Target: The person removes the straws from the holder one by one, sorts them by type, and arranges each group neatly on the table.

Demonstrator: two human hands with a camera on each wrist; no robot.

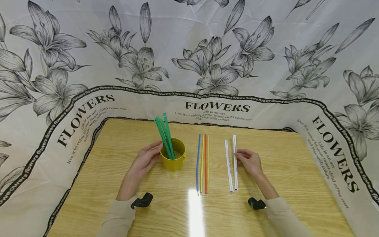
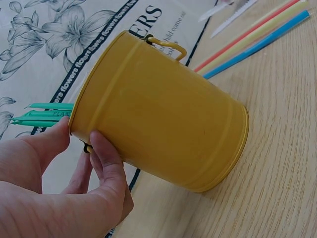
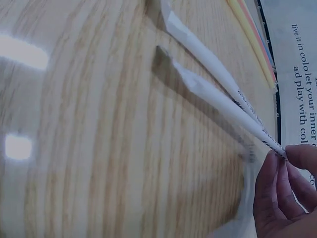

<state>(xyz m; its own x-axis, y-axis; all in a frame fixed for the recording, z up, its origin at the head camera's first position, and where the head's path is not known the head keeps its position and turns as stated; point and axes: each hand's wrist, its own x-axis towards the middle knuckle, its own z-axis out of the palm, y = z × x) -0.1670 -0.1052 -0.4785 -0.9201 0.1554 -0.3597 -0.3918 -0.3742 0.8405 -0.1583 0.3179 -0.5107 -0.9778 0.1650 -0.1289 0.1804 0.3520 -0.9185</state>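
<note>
Wood table (image 1: pixel 284 158), floral cloth (image 1: pixel 189 79) — yellow bucket (image 1: pixel 173 165)

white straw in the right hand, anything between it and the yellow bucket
Yes: the other white straw just left of it, then four coloured straws side by side before the bucket. The left hand isn't in between.

The left hand (image 2: pixel 69 213) grips a yellow bucket (image 2: pixel 163 119), its thumb at the rim. Green strips (image 2: pixel 44 116) stick out of the bucket's mouth, and a small handle (image 2: pixel 181 49) shows on its right side. On the worktop (image 2: pixel 277 168) to the right lie red, yellow and blue straws (image 2: pixel 262 42), then white strips (image 2: pixel 235 17). A flower-printed cloth (image 2: pixel 79 25) spreads on the far side.
</note>
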